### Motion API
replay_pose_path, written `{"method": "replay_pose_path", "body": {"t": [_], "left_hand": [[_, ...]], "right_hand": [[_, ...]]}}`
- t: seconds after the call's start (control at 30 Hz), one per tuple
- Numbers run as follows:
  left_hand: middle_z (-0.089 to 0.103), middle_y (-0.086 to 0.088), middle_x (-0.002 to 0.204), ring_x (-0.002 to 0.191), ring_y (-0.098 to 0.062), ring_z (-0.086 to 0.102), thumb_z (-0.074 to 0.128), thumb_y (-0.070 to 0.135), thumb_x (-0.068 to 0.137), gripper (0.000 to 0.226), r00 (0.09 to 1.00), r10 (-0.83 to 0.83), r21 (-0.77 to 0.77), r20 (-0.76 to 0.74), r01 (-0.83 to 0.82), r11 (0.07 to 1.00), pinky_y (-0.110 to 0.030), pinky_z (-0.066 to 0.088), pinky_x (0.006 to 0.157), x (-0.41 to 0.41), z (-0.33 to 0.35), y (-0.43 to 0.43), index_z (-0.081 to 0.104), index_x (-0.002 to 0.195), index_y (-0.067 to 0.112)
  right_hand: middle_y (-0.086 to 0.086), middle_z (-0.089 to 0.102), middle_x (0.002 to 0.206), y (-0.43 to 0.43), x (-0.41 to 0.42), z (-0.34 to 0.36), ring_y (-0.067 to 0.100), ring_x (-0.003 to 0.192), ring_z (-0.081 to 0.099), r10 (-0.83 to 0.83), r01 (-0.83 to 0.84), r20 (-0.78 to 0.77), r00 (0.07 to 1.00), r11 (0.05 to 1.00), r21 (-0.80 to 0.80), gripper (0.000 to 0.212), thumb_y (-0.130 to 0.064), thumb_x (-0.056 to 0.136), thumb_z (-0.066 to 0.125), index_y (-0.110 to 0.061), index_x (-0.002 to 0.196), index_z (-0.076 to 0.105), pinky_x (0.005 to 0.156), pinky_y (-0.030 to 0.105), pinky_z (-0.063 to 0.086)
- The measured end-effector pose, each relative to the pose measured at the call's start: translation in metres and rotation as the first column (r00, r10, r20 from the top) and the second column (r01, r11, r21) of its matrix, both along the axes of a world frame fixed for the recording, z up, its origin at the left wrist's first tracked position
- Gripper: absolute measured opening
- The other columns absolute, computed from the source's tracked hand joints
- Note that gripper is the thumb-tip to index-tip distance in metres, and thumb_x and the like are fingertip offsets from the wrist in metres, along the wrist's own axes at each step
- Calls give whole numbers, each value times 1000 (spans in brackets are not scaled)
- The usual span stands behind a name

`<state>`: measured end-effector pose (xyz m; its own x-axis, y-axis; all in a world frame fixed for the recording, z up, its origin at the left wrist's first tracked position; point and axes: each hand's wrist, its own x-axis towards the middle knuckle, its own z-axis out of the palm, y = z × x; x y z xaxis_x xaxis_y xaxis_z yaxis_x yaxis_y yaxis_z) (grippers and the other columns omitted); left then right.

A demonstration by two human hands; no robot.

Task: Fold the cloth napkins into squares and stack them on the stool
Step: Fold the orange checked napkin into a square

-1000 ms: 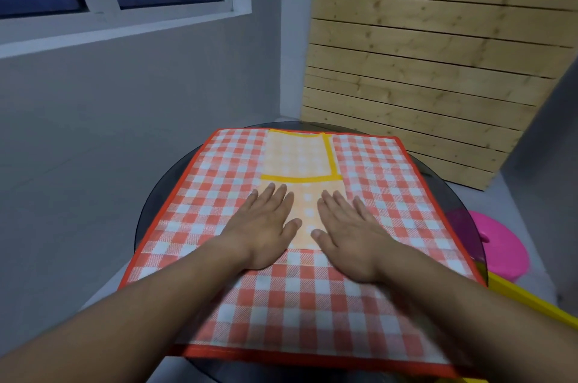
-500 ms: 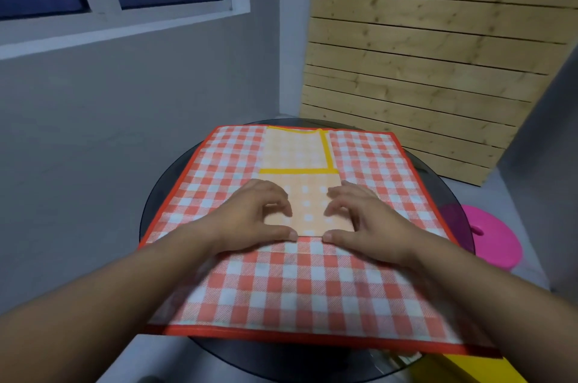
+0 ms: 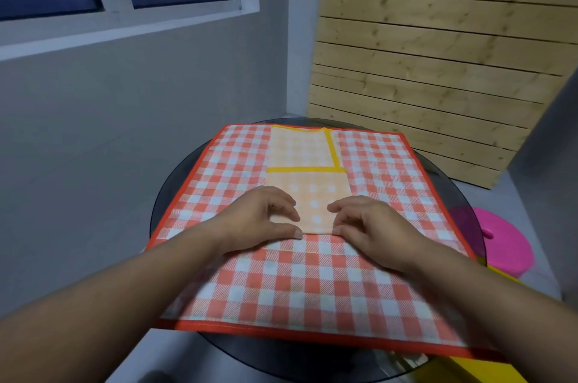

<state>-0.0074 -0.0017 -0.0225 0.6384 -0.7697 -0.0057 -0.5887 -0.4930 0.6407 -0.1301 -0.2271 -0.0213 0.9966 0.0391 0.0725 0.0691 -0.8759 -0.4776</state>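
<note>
A large red-and-white checked cloth (image 3: 312, 282) lies flat over a round dark glass table (image 3: 175, 182). On its middle rests a smaller orange checked napkin (image 3: 312, 195) with a yellow border. It is folded, with a second panel (image 3: 300, 148) further back. My left hand (image 3: 259, 220) and my right hand (image 3: 375, 229) sit side by side at the napkin's near edge. The fingers are curled on top and both thumbs press at that edge, pinching it at its two near corners.
A pink round plastic object (image 3: 506, 245) stands on the floor to the right of the table, with something yellow (image 3: 481, 367) in front of it. A wooden slat panel (image 3: 438, 54) leans behind the table. A grey wall with a window is at left.
Both hands lay flat on the orange napkin a second ago. They have slid back to its near edge and curled their fingers onto it.
</note>
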Motion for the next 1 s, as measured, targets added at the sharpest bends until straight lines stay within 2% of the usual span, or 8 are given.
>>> {"method": "replay_pose_path", "body": {"t": [0.17,0.33,0.43,0.57,0.63,0.73,0.87,1.0], "left_hand": [[66,23,124,112,2,59,80,51,77,49,1000,27,-19,-12,-27,999,-25,50,99,-6,4,7,70,122,35],[73,25,103,95,1,66,68,30,93,22,999,30,-134,32,-25,991,-30,57,86,-25,16,21,75,113,35],[75,19,99,94,-6,68,66,26,95,17,999,47,-241,17,-42,970,-29,56,84,-35,23,30,77,107,30],[75,13,85,81,-1,67,71,18,92,10,990,119,-444,-74,-139,885,-15,48,70,-42,43,29,77,89,25],[76,8,86,82,-3,69,71,17,91,7,980,127,-510,-152,-188,839,-14,49,70,-45,53,27,77,89,19],[76,-4,90,81,-15,71,70,24,92,14,951,120,-547,-285,-264,795,-24,55,69,-48,60,25,76,92,12],[77,-10,98,88,-24,75,69,31,93,29,904,102,-566,-415,-344,749,-35,59,73,-44,61,21,73,103,5],[76,-2,109,96,-18,75,72,28,92,30,879,153,-526,-452,-401,750,-36,61,82,-30,52,15,65,118,14]], "right_hand": [[-20,62,123,2,-2,6,-1,114,55,-63,59,15,998,983,176,11,-32,96,57,-34,87,63,100,30,47],[-21,68,109,10,-16,18,-2,103,61,-92,71,58,994,953,295,10,-32,97,56,-34,89,62,91,29,50],[-12,72,99,16,-24,30,5,93,65,-123,56,143,982,912,406,6,-25,94,63,-27,89,66,83,30,51],[-12,70,86,20,-36,49,3,77,63,-194,46,204,960,824,565,9,-20,84,76,-24,90,70,68,16,48],[-9,72,87,21,-39,53,4,76,64,-226,51,193,955,765,642,16,-17,82,78,-19,96,71,67,14,49],[-4,76,103,21,-39,49,10,95,71,-240,96,87,967,658,747,28,-11,86,72,-15,113,68,75,18,55],[-5,74,110,19,-30,39,8,101,70,-238,168,-6,971,667,726,30,-9,95,61,-14,124,62,76,19,56],[-6,74,110,21,-12,34,9,96,71,-310,244,-38,950,660,710,25,-15,100,54,-17,123,63,74,22,57]]}}
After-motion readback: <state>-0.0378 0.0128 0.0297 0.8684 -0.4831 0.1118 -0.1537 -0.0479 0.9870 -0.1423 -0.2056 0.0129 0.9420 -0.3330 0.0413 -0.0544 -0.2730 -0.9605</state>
